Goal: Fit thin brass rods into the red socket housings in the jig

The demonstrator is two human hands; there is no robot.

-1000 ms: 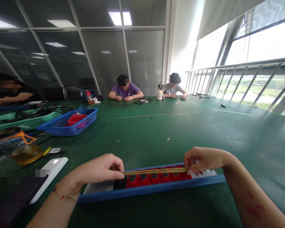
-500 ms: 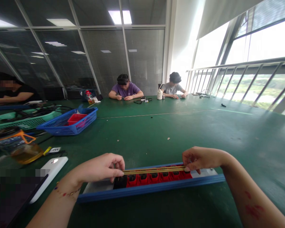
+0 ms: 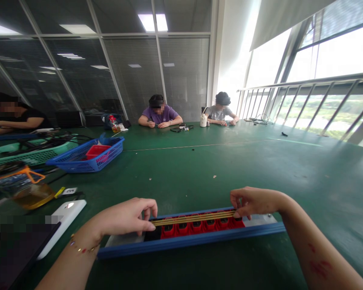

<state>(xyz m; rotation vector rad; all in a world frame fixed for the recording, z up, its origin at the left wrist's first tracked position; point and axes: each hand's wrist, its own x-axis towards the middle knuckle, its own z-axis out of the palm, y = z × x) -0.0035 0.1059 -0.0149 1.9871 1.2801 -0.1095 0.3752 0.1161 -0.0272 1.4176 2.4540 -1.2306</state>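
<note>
Left hand [image 3: 130, 215] and right hand [image 3: 257, 200] each pinch one end of the thin sticks [image 3: 189, 219]. Between the hands, above the red holders [image 3: 197, 230], the sticks have fanned apart, becoming individually distinguishable.

Obstructions: left of the left hand [image 3: 133, 215], device [image 3: 60, 223] and jug [image 3: 34, 195]; between it and the right hand [image 3: 254, 203], sticks [image 3: 169, 221] above the tray [image 3: 193, 240]. Clearance: beyond both hands, over the table [image 3: 196, 177].
</note>
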